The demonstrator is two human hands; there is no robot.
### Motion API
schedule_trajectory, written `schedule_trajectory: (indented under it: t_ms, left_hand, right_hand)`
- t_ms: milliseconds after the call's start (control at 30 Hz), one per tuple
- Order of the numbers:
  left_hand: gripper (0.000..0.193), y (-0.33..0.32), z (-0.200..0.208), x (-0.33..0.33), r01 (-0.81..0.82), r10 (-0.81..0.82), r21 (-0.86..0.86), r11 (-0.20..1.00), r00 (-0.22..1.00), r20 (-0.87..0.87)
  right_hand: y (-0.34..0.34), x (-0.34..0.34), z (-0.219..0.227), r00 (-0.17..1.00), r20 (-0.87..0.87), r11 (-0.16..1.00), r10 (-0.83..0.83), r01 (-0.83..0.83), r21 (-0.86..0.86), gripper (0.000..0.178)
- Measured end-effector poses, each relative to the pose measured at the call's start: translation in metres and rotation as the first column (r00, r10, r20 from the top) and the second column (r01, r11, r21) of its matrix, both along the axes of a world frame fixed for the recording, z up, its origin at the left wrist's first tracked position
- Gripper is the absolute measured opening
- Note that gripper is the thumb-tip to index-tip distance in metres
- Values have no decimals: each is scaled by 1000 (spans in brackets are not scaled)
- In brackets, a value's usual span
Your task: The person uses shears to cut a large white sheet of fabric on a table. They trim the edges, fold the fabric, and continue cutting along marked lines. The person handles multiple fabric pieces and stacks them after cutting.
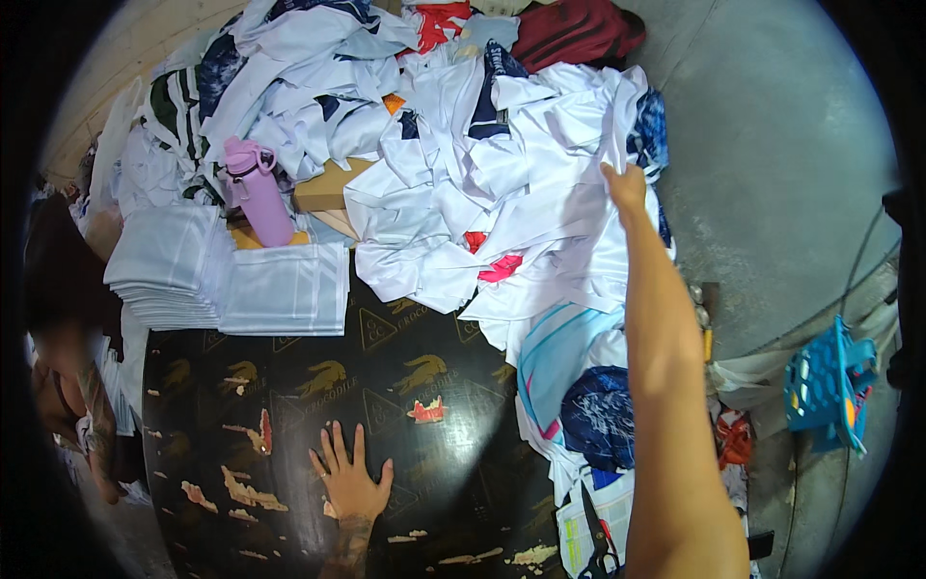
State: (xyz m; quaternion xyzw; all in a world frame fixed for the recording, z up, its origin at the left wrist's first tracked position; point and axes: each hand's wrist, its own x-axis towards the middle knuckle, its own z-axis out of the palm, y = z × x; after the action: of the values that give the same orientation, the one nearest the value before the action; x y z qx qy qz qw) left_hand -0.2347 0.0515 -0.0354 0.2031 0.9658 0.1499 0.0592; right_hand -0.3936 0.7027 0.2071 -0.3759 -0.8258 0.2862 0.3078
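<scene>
Left hand flat on a scuffed black tabletop, right hand gripping white cloth on the heap.
Nearest, the left hand (353,482) lies palm down, fingers spread, holding nothing, on the smooth tabletop (309,415), whose coating is chipped to pale wood; one pair of black-handled scissors (603,554) lies right of it. A crumpled dark-blue patterned bundle (598,415) sits beyond. One blue perforated plastic basket (813,388), at far right, contains small coloured items, count unclear. Two stacks of folded white fabric, one tall (169,270), one low (289,289), adjoin one lilac bottle (260,198). The right hand (625,185) has its fingers closed on the edge of smooth, creased white cloth (569,130) at the heap's right side. One maroon fabric bundle (574,34) lies farthest.
</scene>
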Motion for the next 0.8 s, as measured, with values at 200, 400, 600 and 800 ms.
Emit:
schedule_trajectory:
  t_ms: [200, 400, 600, 800]
  left_hand:
    - [91, -6, 26, -20, -9, -8, 167, 986, 995, 102]
    - [123, -93, 175, 42, 323, -767, 925, 200, 639, -57]
    - [52, -244, 275, 89, 323, -742, 688, 649, 468, 480]
    - [31, -531, 387, -24, -155, 348, 315, 936, 528, -775]
  right_hand:
    - [-311, 204, -44, 836, 245, 761, 491, -549, 346, 21]
    - [-556, 411, 2, 346, 166, 364, 923, -651, -666, 30]
    - [-610, 432, 164, 324, 280, 408, 904, -850, -332, 28]
    - [-637, 354, 157, 798, 503, 568, 332, -595, 569, 40]
